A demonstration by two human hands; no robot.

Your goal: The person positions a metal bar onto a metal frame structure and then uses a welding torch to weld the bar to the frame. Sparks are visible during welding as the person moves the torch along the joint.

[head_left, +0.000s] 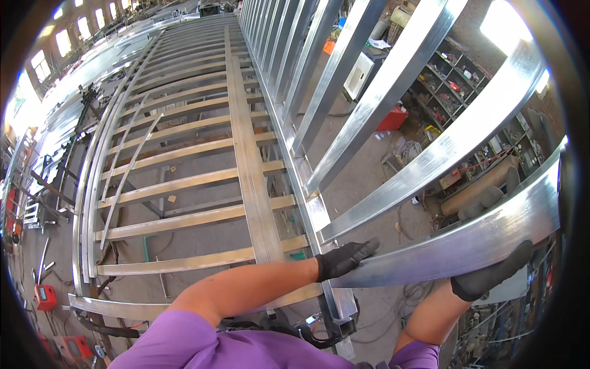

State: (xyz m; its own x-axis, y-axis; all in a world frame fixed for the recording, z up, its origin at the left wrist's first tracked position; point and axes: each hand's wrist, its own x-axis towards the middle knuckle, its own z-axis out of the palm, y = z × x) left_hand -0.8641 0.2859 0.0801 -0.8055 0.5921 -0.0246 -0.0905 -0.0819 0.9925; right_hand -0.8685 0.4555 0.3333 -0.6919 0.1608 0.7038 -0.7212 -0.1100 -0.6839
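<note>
A ladder-like frame of silvery metal tubes [313,209] stands at the right, its bars slanting up and away from a long bottom rail. My left hand [348,258], in a black glove, reaches across at the base of the nearest metal tube [442,255]; the fingers lie over its upper edge and the thumb is against its face. Further along, my right hand [493,270], also gloved in black, wraps the underside of that tube. Some of its fingertips are hidden. The near end of the rail [344,326] shows an open square tube end.
A rack of flat metal slats [178,187] with a lengthwise bar [249,178] stretches away at the left. Shelving with parts [452,80], a red box [393,118] and a white-fronted machine [361,74] stand beyond the frame. Cables [409,301] lie on the floor. A red device [45,297] sits lower left.
</note>
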